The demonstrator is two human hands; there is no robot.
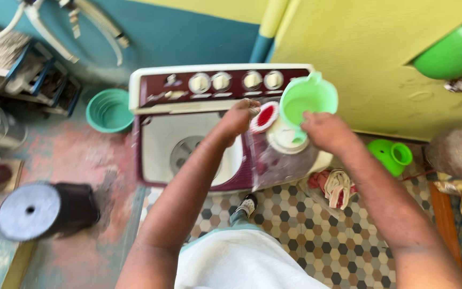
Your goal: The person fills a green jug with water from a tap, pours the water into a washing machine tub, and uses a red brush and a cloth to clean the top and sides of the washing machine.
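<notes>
Closest to the lens: a white cloth (241, 265) bunched up right at the bottom edge, with both bare forearms running up out of it.
Left hand: the left hand (237, 119) is curled shut, pinching the top edge of a clear plastic pouch (276, 160) up by the washer's control panel.
Right hand: the right hand (324, 130) is closed round the handle of a light green mug (307, 99), fingers wrapped tight, mug tipped so you look straight into it.
Pouch: see-through bag with a red and white print near the top, hanging from the left hand over the right-hand side of the machine, just under the mug. Pretty blurry, can't tell what's in it.
Mug position: held in the air above the pouch's mouth, in front of the yellow wall (359, 48), touching or almost touching the bag's top, hard to say which.
Washer: maroon and white twin-tub washing machine (188, 134), left tub open with the agitator showing, four round knobs along the back panel.
Floor bits: teal tub (109, 111) on the floor left of the washer, a dark stool with a grey round top (33, 211) further left, hexagon tiles underneath.
Right side: small bright green watering-can-type jug (391, 155) against the wall, a red and cream cloth bundle (335, 184) on the tiles beside the washer.
</notes>
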